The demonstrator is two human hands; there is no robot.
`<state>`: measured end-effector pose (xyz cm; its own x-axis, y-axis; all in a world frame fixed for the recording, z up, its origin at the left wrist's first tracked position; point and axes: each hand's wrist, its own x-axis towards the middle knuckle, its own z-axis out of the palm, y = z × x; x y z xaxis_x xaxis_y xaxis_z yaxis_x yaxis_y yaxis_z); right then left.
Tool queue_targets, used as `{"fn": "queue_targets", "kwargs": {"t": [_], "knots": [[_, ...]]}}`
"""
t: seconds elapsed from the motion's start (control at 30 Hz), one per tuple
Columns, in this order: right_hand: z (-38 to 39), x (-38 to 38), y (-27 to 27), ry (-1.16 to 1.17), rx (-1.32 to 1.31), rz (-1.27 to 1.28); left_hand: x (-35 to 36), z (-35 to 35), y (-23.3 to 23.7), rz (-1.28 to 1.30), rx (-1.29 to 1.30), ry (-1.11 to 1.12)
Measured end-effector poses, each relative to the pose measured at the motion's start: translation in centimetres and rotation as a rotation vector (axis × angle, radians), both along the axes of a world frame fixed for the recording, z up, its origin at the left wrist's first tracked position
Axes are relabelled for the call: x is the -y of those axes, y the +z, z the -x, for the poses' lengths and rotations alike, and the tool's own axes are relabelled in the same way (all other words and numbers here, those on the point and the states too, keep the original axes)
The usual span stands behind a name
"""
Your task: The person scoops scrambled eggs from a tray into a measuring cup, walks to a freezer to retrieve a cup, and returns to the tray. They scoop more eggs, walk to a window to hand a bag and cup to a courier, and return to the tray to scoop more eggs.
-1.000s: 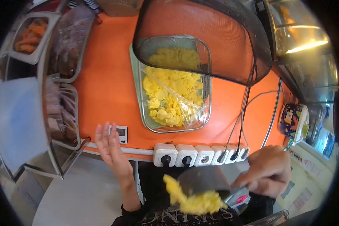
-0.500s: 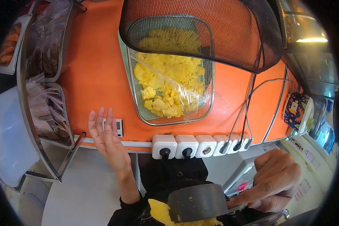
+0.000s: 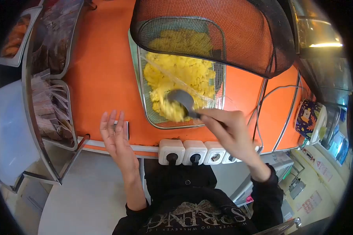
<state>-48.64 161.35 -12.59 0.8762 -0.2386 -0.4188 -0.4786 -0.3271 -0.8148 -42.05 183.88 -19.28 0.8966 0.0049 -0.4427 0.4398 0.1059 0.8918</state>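
My right hand (image 3: 231, 131) is closed round the handle of a dark grey scoop (image 3: 181, 101). The scoop is tipped over the near part of a wire basket (image 3: 144, 102), and blurred yellow pieces show at its mouth. Yellow food pieces (image 3: 178, 70) fill much of the basket, with clear plastic film lying across them. A black mesh cover (image 3: 223, 27) spans the far part of the basket. My left hand (image 3: 117, 139) is held palm up with fingers apart, empty, near a small white device (image 3: 125, 130) at the counter's front edge.
Several white sockets (image 3: 171, 150) with black plugs line the orange counter (image 3: 102, 78). Trays of plastic packets (image 3: 53, 111) stand in a metal rack at the left, beside a translucent tub (image 3: 11, 133). Cables and a patterned container (image 3: 308, 119) are at the right.
My right hand has moved forward and left with the scoop, from near my chest to over the basket. The scoop has tipped. My left hand has shifted only slightly.
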Motion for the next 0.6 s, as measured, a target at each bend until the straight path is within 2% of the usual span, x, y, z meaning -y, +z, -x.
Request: {"fn": "queue_targets", "kwargs": {"t": [0.07, 0.1, 0.17, 0.27, 0.43, 0.6], "knots": [[0.8, -1.6, -5.1, 0.147, 0.183, 0.404, 0.1, 0.3, 0.0, 0.012, -0.007, -0.006], [1.3, -2.2, -6.7, 0.15, 0.187, 0.404, 0.1, 0.4, 0.1, 0.016, -0.021, -0.006], [1.9, -2.9, -8.7, 0.26, 0.22, 0.716, 0.0, 0.7, 0.0, 0.021, -0.032, 0.0], [1.9, -2.7, -8.6, 0.194, 0.191, 0.811, -0.6, 1.4, -0.4, 0.011, -0.03, -0.005], [1.6, -3.2, -8.3, 0.114, 0.189, 0.795, -1.3, 2.3, -1.0, -0.038, -0.042, -0.123], [0.4, -4.5, -8.9, 0.041, 0.168, 0.833, -1.4, 3.5, -1.3, 0.022, -0.081, -0.189]]}}
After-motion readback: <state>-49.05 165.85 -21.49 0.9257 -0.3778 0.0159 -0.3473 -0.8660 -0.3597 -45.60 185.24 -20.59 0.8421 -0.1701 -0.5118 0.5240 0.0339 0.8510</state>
